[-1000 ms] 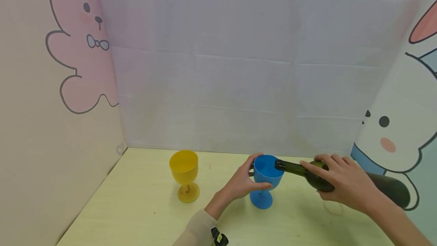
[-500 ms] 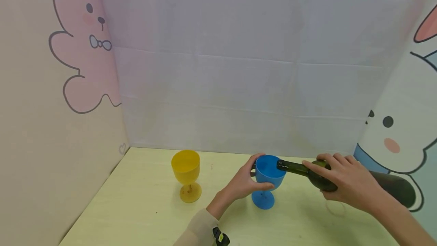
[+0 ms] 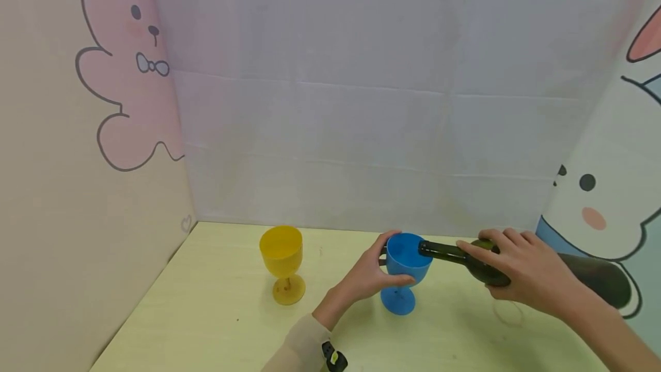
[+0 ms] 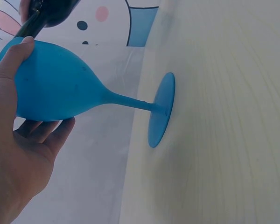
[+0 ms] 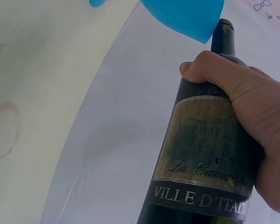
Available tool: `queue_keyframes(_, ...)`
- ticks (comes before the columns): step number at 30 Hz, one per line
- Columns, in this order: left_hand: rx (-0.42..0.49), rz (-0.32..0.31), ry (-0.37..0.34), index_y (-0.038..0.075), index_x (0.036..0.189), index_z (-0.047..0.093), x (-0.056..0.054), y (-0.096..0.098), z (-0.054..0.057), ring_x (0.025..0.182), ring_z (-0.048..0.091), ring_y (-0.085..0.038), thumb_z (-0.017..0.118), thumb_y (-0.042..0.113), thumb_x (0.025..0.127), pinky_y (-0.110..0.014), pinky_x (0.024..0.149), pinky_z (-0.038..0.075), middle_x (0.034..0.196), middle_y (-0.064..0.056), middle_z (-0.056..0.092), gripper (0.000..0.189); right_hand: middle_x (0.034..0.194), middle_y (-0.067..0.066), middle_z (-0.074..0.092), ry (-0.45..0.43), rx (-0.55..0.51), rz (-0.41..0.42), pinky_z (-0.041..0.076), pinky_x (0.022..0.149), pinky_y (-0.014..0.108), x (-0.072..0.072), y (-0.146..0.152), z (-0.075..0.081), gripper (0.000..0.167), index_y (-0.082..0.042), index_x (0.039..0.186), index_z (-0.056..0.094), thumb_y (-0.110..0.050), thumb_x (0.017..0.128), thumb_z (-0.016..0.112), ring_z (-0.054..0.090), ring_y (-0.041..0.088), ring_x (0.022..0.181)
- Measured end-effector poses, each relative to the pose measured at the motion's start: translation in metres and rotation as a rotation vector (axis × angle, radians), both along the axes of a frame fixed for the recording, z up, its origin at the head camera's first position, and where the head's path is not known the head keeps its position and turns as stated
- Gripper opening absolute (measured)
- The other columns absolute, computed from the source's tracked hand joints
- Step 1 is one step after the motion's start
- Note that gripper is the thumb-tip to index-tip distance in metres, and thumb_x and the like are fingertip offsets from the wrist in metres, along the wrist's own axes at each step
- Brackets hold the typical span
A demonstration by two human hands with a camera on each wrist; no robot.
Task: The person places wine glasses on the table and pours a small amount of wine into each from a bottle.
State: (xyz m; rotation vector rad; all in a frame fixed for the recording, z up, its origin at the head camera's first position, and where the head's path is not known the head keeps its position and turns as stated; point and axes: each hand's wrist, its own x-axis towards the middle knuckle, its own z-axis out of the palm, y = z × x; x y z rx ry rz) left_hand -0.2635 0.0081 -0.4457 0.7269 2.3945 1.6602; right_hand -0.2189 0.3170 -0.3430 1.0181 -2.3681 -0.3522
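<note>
My left hand [image 3: 364, 275] grips the bowl of a blue plastic goblet [image 3: 410, 271], thumb on the near side and fingers behind it. The goblet stands nearly upright; in the left wrist view its round foot [image 4: 162, 110] is at the table, but whether it touches is hard to tell. My right hand [image 3: 532, 274] holds a dark green wine bottle [image 3: 594, 277] around its shoulder. The bottle lies tilted almost level, its mouth [image 3: 424, 248] at the goblet's right rim. A paper label [image 5: 205, 140] covers its side in the right wrist view. No liquid is visible.
A yellow goblet [image 3: 281, 254] stands upright on the pale wooden table [image 3: 206, 303], left of the blue one. White cloth [image 3: 320, 131] hangs behind the table, and printed cartoon panels flank it. A faint ring mark [image 3: 508, 313] shows on the tabletop under the bottle.
The whole head view has shifted slightly. Both hands, the blue goblet and the tilted bottle keep nearly the same positions relative to one another.
</note>
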Motion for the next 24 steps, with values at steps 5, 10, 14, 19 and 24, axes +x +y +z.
queue_keyframes(5,0.001,0.003,0.006,0.043,0.151,0.027,-0.0001,-0.0001,-0.0001,0.133,0.052,-0.034,0.078,0.045,0.083,-0.046,0.097,0.055,0.155,-0.002,0.042,0.085,0.115,0.007,0.059,0.005,0.017,-0.002,0.049,0.067,0.042,-0.0001,-0.0010,0.0027,0.102,-0.033,0.142,0.051,-0.046,0.050,0.092,0.056,0.022,0.088)
queue_keyframes(10,0.001,0.005,0.002,0.044,0.151,0.028,-0.0001,0.0004,-0.0007,0.133,0.052,-0.033,0.078,0.045,0.083,-0.047,0.097,0.055,0.155,-0.001,0.042,0.084,0.115,0.006,0.059,0.002,0.018,-0.004,0.049,0.068,0.042,0.0005,-0.0014,0.0034,0.101,-0.033,0.142,0.050,-0.046,0.050,0.092,0.056,0.022,0.088)
queue_keyframes(14,0.008,0.003,0.002,0.042,0.152,0.028,-0.0005,0.0006,-0.0014,0.133,0.052,-0.033,0.078,0.044,0.083,-0.047,0.097,0.054,0.155,-0.001,0.042,0.085,0.114,0.006,0.059,-0.004,0.015,-0.010,0.049,0.068,0.042,0.0007,-0.0014,0.0032,0.101,-0.034,0.142,0.051,-0.045,0.050,0.092,0.055,0.022,0.088)
queue_keyframes(19,0.010,0.001,0.006,0.040,0.153,0.028,-0.0010,0.0008,-0.0021,0.133,0.052,-0.033,0.078,0.044,0.083,-0.047,0.097,0.055,0.155,-0.001,0.041,0.086,0.113,0.006,0.059,-0.003,0.015,-0.014,0.049,0.068,0.042,0.0004,-0.0014,0.0027,0.100,-0.033,0.141,0.051,-0.043,0.050,0.092,0.056,0.022,0.088)
queue_keyframes(24,0.011,0.000,0.006,0.042,0.152,0.028,-0.0011,0.0007,-0.0020,0.134,0.051,-0.034,0.078,0.044,0.083,-0.049,0.098,0.054,0.155,-0.001,0.041,0.085,0.113,0.006,0.059,0.003,0.016,-0.005,0.048,0.066,0.040,-0.0001,-0.0015,0.0031,0.099,-0.033,0.141,0.052,-0.043,0.051,0.092,0.054,0.021,0.086)
